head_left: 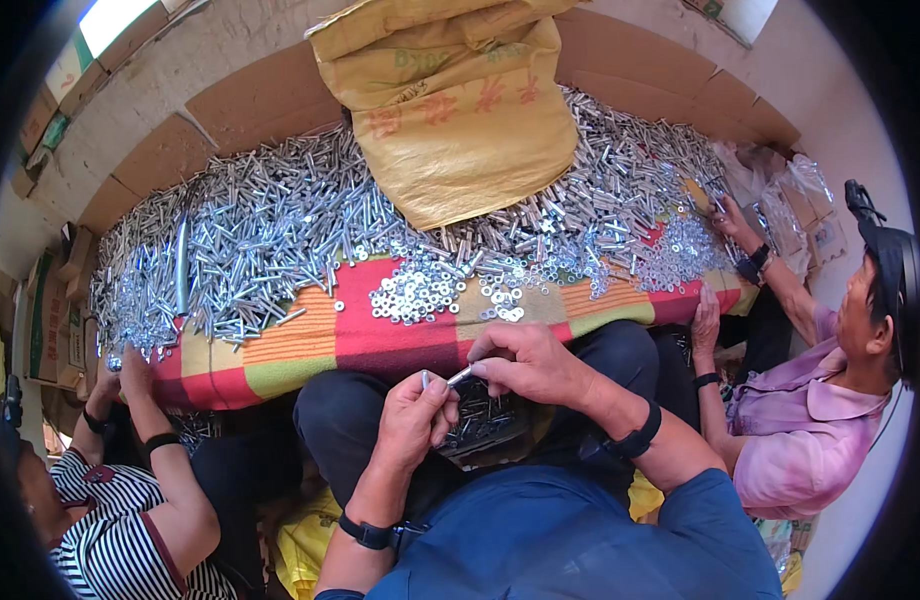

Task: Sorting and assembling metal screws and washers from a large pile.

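Observation:
In front of my lap, both hands meet at a short silvery metal rod. My right hand pinches its right end between thumb and fingers. Curled fingers of my left hand close on the other end, and a second small metal piece shows at the fingertips; I cannot tell whether it is separate. Just beyond the hands lies a pile of flat metal washers on a checked blanket. Farther back, a large heap of silvery metal rods or tubes covers the work surface.
A yellow woven sack lies over the heap. Cardboard lines the back edge. A container of metal pieces sits between my knees. Co-workers sit close on both sides: one in striped clothing, one in a pink shirt.

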Action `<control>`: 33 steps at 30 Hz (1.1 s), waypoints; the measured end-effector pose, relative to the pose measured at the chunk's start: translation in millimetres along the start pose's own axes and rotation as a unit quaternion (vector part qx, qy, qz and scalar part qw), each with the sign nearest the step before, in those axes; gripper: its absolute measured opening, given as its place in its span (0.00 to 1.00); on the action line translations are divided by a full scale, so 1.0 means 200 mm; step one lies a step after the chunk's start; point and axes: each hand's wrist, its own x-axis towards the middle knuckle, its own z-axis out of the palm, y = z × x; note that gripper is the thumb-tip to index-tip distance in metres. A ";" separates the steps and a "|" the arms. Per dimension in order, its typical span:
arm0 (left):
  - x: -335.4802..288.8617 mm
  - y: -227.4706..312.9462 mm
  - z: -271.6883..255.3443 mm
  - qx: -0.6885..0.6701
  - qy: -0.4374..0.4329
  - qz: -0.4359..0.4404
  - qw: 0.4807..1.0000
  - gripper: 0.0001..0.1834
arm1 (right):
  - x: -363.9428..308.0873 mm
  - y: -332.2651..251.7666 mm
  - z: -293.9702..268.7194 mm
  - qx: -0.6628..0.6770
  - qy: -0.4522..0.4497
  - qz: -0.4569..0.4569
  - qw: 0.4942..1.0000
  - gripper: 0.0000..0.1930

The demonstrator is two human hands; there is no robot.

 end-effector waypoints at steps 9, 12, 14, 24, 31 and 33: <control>0.00 0.00 0.01 0.034 0.001 -0.002 0.999 0.15 | -0.01 0.00 0.01 -0.081 -0.002 0.090 0.993 0.11; 0.00 0.00 0.01 0.030 -0.002 0.001 1.000 0.15 | -0.02 0.02 0.03 -0.072 0.057 0.029 0.995 0.09; 0.00 0.01 0.02 0.027 0.000 -0.006 1.000 0.15 | -0.04 -0.01 0.04 -0.151 0.081 -0.060 0.983 0.11; 0.00 0.00 0.00 0.017 -0.003 -0.004 1.000 0.13 | -0.12 0.07 0.07 -0.125 0.033 -0.004 0.992 0.16; -0.01 0.01 0.01 0.043 0.006 0.007 0.999 0.14 | -0.10 0.06 0.05 -0.038 0.012 0.032 0.999 0.09; -0.01 0.01 0.01 0.054 0.002 0.003 0.999 0.14 | -0.10 0.07 0.02 0.009 -0.055 0.157 0.986 0.08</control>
